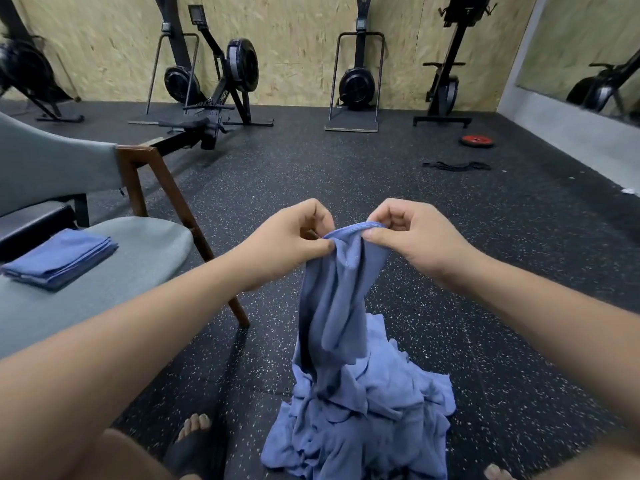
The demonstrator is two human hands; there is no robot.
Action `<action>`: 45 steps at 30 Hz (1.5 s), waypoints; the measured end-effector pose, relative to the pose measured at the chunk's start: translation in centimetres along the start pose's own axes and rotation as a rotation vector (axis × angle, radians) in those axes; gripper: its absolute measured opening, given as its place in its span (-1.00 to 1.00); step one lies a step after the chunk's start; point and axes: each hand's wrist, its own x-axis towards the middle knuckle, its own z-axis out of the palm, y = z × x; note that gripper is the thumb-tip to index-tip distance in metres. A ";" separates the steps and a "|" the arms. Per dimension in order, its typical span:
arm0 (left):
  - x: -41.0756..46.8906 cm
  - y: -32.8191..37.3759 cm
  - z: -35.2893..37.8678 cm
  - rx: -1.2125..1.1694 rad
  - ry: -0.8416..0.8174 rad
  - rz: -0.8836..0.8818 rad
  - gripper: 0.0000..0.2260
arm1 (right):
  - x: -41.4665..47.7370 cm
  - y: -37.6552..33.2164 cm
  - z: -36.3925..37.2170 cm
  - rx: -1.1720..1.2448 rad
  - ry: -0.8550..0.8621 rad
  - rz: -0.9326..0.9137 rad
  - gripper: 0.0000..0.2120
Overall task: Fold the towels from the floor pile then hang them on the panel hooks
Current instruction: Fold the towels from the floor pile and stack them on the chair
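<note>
A blue towel [341,289] hangs crumpled from both my hands, its lower end still touching the floor pile [367,420] of blue towels between my feet. My left hand [294,233] pinches the towel's top edge on the left. My right hand [401,230] pinches the same hemmed edge a little to the right. On the grey chair seat [131,265] at the left lies a folded blue towel [60,258]. No panel hooks are in view.
The chair has brown wooden legs [183,216] close to my left arm. Rowing and ski machines [214,81] line the far wooden wall. A red weight plate [477,140] and a black band [455,165] lie on the speckled rubber floor at the right.
</note>
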 end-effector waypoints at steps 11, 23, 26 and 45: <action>0.4 0.6 1.8 0.054 -0.025 0.070 -0.91 | 0.0 -1.7 0.4 -0.121 -0.010 -0.081 -0.91; 0.2 0.7 0.6 0.010 -0.027 0.049 -0.89 | -0.4 0.7 0.3 -0.065 -0.135 0.037 -0.99; 0.3 0.7 1.2 0.044 -0.015 0.070 -0.85 | -0.3 0.4 1.0 -0.121 -0.146 -0.025 -0.94; 0.6 -1.4 -3.6 0.199 0.338 0.056 -0.87 | -0.5 4.9 -3.0 -0.644 -0.040 0.198 -0.84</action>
